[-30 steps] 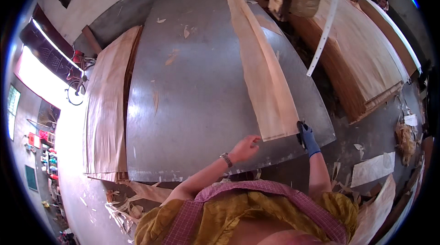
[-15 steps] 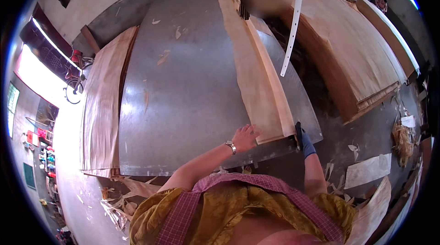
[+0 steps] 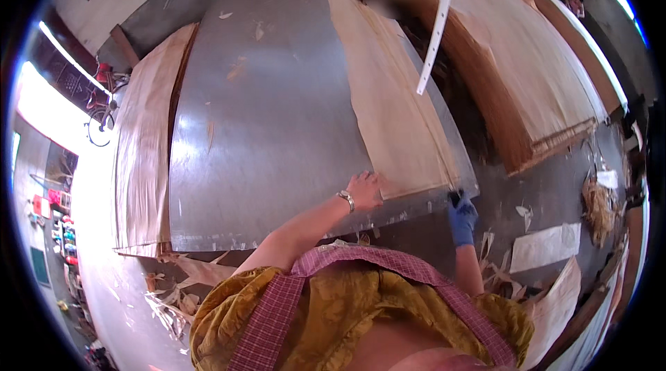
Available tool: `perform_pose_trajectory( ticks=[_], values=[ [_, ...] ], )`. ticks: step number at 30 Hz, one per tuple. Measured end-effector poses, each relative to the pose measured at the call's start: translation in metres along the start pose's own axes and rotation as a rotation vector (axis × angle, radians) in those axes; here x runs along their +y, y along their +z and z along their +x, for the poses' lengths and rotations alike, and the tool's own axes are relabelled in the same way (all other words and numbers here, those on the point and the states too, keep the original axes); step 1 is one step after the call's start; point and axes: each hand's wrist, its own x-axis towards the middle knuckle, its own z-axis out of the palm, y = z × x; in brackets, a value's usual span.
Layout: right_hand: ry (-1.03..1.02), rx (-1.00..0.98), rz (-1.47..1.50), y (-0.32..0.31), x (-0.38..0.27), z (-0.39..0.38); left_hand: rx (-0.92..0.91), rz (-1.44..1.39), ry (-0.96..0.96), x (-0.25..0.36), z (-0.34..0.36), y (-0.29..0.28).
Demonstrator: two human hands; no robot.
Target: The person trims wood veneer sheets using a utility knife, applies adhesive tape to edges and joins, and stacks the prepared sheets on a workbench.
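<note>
A long, pale wood veneer sheet (image 3: 399, 118) lies lengthwise along the right part of a grey metal-topped table (image 3: 263, 107). My left hand (image 3: 365, 189), bare with a wristwatch, rests at the sheet's near left corner, its fingers stretched out. At the near right corner is my right hand (image 3: 463, 220) in a blue glove. Its fingers are closed around a small dark object (image 3: 455, 196), whose kind I cannot make out. A narrow lifted edge or seam runs along the veneer's right side.
Stacked veneer (image 3: 147, 149) stands along the table's left side; a taller veneer stack (image 3: 520, 73) is across a gap to the right. A perforated white strip (image 3: 437, 31) hangs over that gap. Veneer scraps (image 3: 173, 302) litter the floor. Another person, blurred, is at the far end.
The raised strip along the veneer's right side now lies flatter. My right hand has turned at the near right corner; my left stays by the left corner. The whole view has shifted slightly.
</note>
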Motion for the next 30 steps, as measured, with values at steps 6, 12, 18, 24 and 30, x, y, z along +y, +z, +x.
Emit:
perform_pose_trajectory(
  ticks=[6, 12, 18, 24, 30],
  values=[
    [-0.037, -0.088, -0.05, 0.042, -0.089, 0.024, 0.202, -0.279, -0.053, -0.001, -0.025, 0.006],
    [-0.007, -0.249, 0.028, 0.054, -0.059, 0.056, 0.184, -0.434, -0.108, -0.02, -0.09, -0.004],
    [0.1, -0.328, -0.206, 0.036, -0.038, 0.08, 0.296, -0.521, -0.106, -0.052, -0.15, 0.014],
    [0.169, -0.308, -0.167, 0.055, -0.032, 0.076, 0.367, -0.547, -0.114, -0.088, -0.223, 0.036],
    [0.012, -0.202, -0.03, 0.072, 0.005, 0.072, 0.322, -0.59, -0.357, -0.106, -0.288, 0.057]
  ],
)
